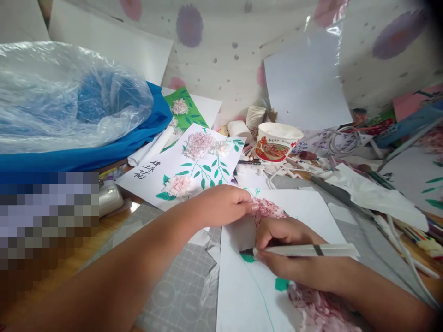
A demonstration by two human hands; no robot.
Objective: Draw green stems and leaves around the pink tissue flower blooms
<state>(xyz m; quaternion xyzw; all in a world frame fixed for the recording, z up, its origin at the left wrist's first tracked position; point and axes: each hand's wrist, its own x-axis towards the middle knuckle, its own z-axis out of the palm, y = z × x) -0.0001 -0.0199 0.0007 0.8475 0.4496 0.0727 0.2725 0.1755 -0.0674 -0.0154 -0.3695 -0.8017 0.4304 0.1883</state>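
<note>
My right hand (290, 249) holds a white marker pen (301, 250) with a dark band, its tip against a small green leaf (248, 257) on a white sheet of paper (238, 295). My left hand (231, 205) is closed, its fingertips at the left edge of a crumpled pink paper flower (269, 208) on the upper part of that sheet. What lies between those fingers, if anything, is hidden. Lower on the sheet sit a green leaf patch (281, 283) and a larger pink paper flower (316, 309), partly covered by my right forearm. A thin green line curves down the paper.
A finished-looking flower picture (145, 184) lies beyond my left hand, with a green card (190, 110) behind it. Across the back stand a paper noodle bowl (277, 143) and stacked paper cups (255, 116). A grey cutting mat (166, 286) lies underneath; cables (398, 249) run at right.
</note>
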